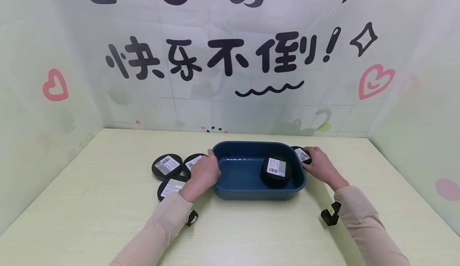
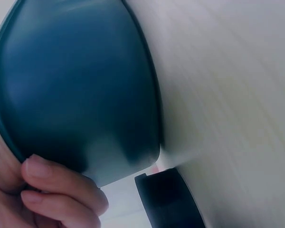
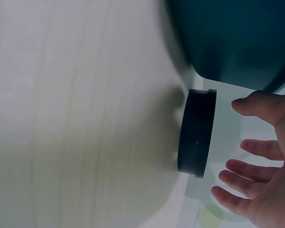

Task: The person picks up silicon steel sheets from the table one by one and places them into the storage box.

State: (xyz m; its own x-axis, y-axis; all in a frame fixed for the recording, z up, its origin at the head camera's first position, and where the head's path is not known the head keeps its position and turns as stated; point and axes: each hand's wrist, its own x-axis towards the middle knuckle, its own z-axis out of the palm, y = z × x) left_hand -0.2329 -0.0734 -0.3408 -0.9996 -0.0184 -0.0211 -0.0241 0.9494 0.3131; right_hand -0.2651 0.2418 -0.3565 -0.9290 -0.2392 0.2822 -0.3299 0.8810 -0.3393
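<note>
Landmark: the blue tub [image 1: 251, 196] sits mid-table; every place below is told from it.
Far left of the tub: a black round tin with a white label [image 1: 167, 166] lies flat on the table [image 1: 90, 218], well apart from the tub.
Nearer left: a second tin [image 1: 193, 162] lies behind the knuckles and a third tin [image 1: 171, 187] lies toward the person, partly under the wrist; both are near the tub, not touching it as far as I can tell.
Left hand: the left hand [image 1: 203, 174] is at the tub's left end with its fingers curled against the wall; the left wrist view shows fingertips [image 2: 61, 183] pressed to the tub's outer side, so it grips the tub and steadies it.
Inside the tub: one tin [image 1: 276, 171] rests on the floor, toward its right end.
Right of the tub: a fifth tin [image 1: 302, 154] stands on the table just beside the tub's far right corner.
Right hand: the right hand [image 1: 320, 165] reaches for that tin; the right wrist view shows the fingers spread and straight near its face, so the hand is released, and I cannot tell whether it touches yet.
Step in hand: by my reading, the tins are being gathered into the tub; one is in, and this is the reach for the next.
Next move: it would call for closing the fingers round the tin's rim, lifting it over the tub's wall and setting it beside the one inside.
</note>
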